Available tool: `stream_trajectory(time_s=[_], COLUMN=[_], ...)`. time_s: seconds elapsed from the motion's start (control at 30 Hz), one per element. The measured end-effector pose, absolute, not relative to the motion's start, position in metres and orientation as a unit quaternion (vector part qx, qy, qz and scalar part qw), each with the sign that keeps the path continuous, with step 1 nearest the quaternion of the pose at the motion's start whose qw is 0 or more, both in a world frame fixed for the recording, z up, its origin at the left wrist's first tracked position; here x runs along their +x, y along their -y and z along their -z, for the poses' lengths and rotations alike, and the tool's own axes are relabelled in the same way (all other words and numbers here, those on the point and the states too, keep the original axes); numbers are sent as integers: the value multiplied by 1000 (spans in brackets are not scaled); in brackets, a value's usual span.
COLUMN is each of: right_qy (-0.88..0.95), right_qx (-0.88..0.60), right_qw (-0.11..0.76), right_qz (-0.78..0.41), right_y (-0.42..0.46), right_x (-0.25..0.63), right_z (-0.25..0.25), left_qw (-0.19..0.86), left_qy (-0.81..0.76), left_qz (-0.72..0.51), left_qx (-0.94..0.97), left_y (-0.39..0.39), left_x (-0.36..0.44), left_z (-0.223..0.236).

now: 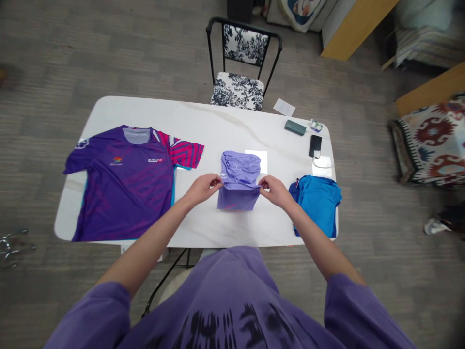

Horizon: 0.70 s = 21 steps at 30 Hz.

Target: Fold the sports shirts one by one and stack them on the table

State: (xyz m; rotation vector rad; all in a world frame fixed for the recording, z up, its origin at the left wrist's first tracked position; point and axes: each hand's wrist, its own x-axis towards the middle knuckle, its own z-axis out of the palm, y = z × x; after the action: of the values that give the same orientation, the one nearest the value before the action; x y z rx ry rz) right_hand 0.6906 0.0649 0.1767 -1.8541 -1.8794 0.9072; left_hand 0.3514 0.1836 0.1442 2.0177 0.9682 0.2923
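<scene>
A light purple shirt [240, 167], folded into a narrow bundle, lies at the middle of the table. My left hand [206, 187] pinches the left end of a fold across it, and my right hand [274, 190] pinches the right end of the same fold. Below that fold a darker purple part of the bundle shows, flat on the tabletop. To the left a purple jersey [129, 186] with a pink patterned sleeve is spread out, front up. Right of my right hand sits a folded blue garment [317, 201].
The white table [145, 110] has rounded corners. A dark green case [295, 127], a black phone [315, 145] with a cable and a small packet [316, 126] lie at its far right. A black-framed chair [238, 89] stands at the far side.
</scene>
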Motion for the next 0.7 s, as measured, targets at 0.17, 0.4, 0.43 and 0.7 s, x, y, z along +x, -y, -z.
stream_trajectory(time_s=[0.17,0.4,0.43,0.7], right_qy=[656,573,571,546], right_qx=[-687,-766,-768,-796], right_qw=[114,62,65,76], right_qz=[-293,-284,-282,-250], right_y=[-222,-312,-314,-312], right_x=[749,777,778,773], right_z=[-77,73,84,82], left_qw=[389,358,352,326], left_qy=[-455,-598,-610,-617], left_qz=[-94,-12,-16,-14], left_qx=[795,717,710,717], left_y=[-332,-409,-411,-408], left_x=[436,503,506,507], left_z=[-55,87,97,87])
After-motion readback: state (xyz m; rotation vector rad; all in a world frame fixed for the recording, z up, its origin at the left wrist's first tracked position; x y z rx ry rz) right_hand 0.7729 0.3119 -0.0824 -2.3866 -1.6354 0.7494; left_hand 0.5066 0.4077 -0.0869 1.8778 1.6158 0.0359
